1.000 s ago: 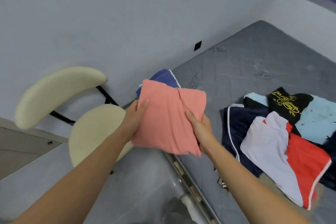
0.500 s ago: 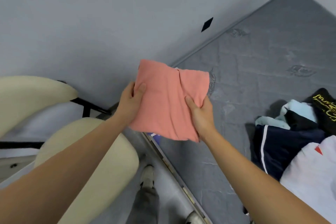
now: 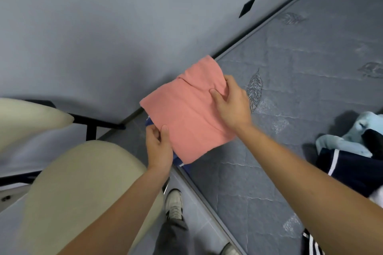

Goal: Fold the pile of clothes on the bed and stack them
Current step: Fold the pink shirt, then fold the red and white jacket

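The folded pink garment is pinched by the left hand and gripped by the right hand above the blue garment.

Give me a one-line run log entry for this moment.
phase: stacking | left hand: pinches folded salmon-pink cloth garment | right hand: holds its far edge | under it: blue folded garment | unfolded pile: remains on grey mattress

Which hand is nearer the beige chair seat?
Left. The left hand grips the pink garment just beside the chair seat; the right hand holds its far side, over the mattress.
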`<state>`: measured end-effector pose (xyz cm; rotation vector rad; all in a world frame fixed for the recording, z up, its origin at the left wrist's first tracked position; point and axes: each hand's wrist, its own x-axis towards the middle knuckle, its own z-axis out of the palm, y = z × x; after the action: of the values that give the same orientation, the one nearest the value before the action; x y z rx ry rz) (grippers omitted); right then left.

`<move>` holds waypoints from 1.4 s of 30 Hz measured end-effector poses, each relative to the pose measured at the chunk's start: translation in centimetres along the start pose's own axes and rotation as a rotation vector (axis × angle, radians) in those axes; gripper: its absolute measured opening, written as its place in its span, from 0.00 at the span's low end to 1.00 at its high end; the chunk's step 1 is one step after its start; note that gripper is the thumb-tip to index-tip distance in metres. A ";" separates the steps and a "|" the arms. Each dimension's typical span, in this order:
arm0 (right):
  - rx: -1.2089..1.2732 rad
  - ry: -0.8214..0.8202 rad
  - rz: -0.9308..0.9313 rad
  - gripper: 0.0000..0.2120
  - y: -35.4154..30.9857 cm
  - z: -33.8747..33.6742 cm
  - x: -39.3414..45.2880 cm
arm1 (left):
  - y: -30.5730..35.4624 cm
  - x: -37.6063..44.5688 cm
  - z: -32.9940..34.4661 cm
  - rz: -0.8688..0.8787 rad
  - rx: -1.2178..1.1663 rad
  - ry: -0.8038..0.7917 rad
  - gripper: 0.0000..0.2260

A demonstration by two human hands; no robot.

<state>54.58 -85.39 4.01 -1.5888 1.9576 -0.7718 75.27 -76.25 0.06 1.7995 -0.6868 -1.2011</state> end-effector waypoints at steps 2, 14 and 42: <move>-0.062 -0.004 -0.040 0.20 -0.5 0.3 0.1 | 0.0 -0.2 0.0 -0.008 0.035 0.032 0.04; -0.640 -0.190 -0.384 0.29 3.5 3.6 -2.7 | -1.8 1.7 2.6 0.684 1.113 -0.286 0.37; -0.374 0.104 0.253 0.29 35.4 -28.0 -38.3 | -12.8 -34.4 26.2 1.096 1.104 -0.707 0.31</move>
<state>18.05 -38.97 0.34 -1.4769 2.4308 -0.4103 37.59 -51.42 -0.14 1.1867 -2.6814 -0.6049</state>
